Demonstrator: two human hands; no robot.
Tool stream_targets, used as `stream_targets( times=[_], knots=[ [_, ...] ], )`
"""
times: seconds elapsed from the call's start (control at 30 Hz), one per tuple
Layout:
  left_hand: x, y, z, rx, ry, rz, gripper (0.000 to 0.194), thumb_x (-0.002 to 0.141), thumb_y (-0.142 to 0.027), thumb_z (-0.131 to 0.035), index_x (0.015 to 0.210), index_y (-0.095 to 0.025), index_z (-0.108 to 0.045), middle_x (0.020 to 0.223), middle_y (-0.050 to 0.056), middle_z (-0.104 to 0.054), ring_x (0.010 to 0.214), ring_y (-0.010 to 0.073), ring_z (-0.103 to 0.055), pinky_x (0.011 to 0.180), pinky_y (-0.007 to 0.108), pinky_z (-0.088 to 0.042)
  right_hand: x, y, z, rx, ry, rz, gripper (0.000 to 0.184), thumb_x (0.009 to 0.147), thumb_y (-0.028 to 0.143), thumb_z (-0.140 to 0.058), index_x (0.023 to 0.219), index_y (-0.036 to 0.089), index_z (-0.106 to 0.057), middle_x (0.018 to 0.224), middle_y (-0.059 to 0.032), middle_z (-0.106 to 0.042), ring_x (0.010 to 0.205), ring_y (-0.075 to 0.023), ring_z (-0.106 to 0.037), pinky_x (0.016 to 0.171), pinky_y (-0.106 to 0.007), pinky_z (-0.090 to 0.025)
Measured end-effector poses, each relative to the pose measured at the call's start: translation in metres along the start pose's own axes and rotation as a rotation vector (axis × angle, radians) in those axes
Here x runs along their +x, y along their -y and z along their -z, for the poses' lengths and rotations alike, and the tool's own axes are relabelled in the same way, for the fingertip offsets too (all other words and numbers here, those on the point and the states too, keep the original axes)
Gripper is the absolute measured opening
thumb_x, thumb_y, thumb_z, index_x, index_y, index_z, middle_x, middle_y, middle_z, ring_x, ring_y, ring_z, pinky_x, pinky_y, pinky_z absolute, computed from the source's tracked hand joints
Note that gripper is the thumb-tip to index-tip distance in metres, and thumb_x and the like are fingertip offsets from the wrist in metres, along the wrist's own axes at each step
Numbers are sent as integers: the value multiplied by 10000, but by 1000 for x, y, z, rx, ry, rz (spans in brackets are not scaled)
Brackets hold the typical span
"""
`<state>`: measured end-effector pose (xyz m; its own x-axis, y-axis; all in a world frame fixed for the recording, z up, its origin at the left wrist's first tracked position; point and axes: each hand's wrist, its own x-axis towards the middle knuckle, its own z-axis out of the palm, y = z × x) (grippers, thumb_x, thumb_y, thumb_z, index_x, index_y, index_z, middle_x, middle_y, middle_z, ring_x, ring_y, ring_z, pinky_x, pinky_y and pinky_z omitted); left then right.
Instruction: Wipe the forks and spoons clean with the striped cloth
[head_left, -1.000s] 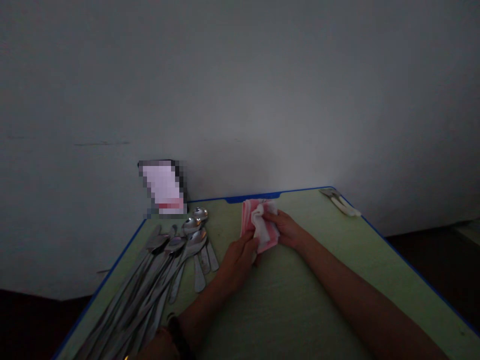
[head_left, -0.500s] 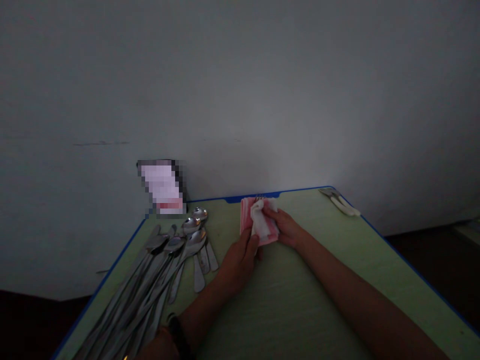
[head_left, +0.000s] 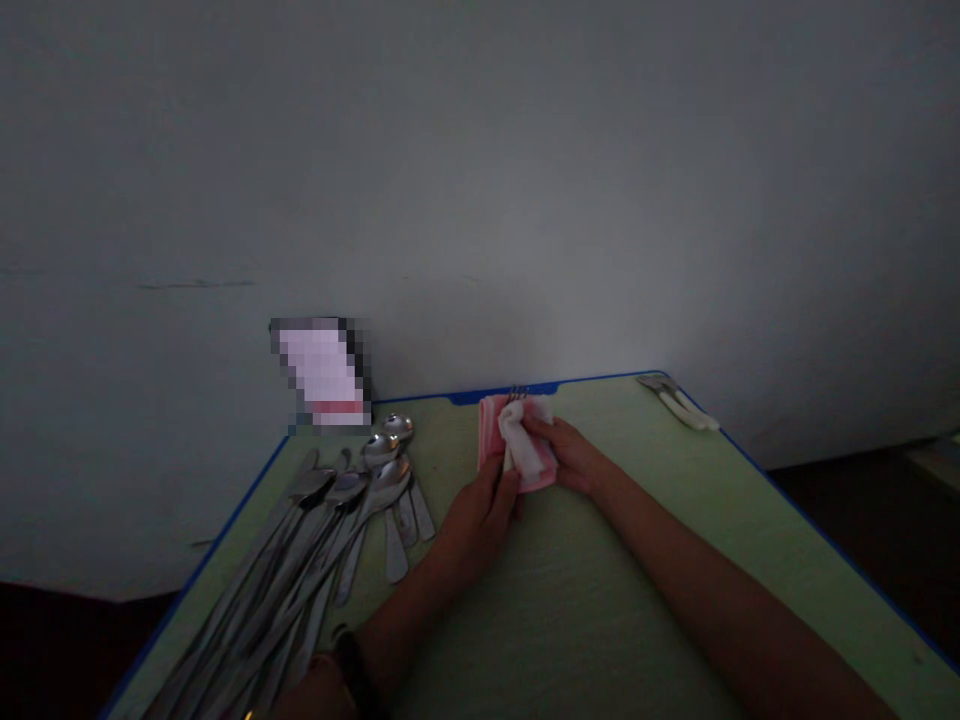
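Note:
Near the far edge of the table, a fork [head_left: 517, 392] pokes its tines out above a folded pink-and-white cloth [head_left: 534, 462]. The cloth wraps around the fork's neck and hides most of it. My left hand [head_left: 480, 515] is closed at the lower end, where a bit of pale handle shows between thumb and fingers. From the right, my right hand [head_left: 574, 455] pinches the cloth against the fork. Both hands are just above the tabletop.
Several metal spoons [head_left: 386, 485] and long-handled pieces lie in a pile on the left. A blurred upright phone-like screen [head_left: 321, 365] leans on the wall behind. White-handled cutlery [head_left: 682, 405] rests at the far right corner of the green, blue-edged table [head_left: 600, 620].
The fork's tines show slightly more above the cloth, and the cloth has shifted a little in my right hand. Otherwise the hands stay in nearly the same place.

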<state>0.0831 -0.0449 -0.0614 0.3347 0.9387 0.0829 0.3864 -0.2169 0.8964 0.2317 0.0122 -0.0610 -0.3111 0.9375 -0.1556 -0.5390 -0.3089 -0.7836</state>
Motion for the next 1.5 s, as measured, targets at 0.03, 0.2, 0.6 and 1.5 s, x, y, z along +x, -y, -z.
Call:
stream_targets(
  times=[0.03, 0.2, 0.6, 1.5],
  knots=[
    [0, -1, 0, 11, 3, -4, 322, 911, -432, -314, 999, -181, -495, 698, -5, -559, 605, 130, -527, 583, 243, -387, 0, 0, 1, -2, 1, 1, 321, 631, 305, -737, 867, 118, -628, 687, -40, -686, 576, -147, -622, 574, -264, -504],
    [-2, -6, 3, 33, 37, -10, 307, 909, -432, -318, 946, -181, -491, 678, -13, -556, 607, 128, -533, 580, 235, -383, 1, -1, 2, -9, 5, 0, 301, 634, 305, -736, 841, 113, -632, 686, -41, -687, 557, -137, -612, 556, -248, -495],
    [-3, -10, 4, 24, 55, 2, 309, 907, -430, -310, 942, -179, -486, 669, -11, -552, 609, 136, -539, 582, 240, -390, -1, 2, 0, -23, 13, -7, 319, 615, 312, -744, 842, 117, -635, 662, -32, -681, 552, -136, -610, 554, -246, -478],
    [-2, -9, 6, 61, 98, -17, 321, 920, -417, -281, 820, -188, -482, 639, -18, -548, 598, 135, -531, 599, 246, -373, 0, 1, -1, -17, -16, 4, 327, 656, 404, -700, 817, 131, -622, 662, -36, -669, 567, -141, -600, 556, -254, -473]
  ],
)
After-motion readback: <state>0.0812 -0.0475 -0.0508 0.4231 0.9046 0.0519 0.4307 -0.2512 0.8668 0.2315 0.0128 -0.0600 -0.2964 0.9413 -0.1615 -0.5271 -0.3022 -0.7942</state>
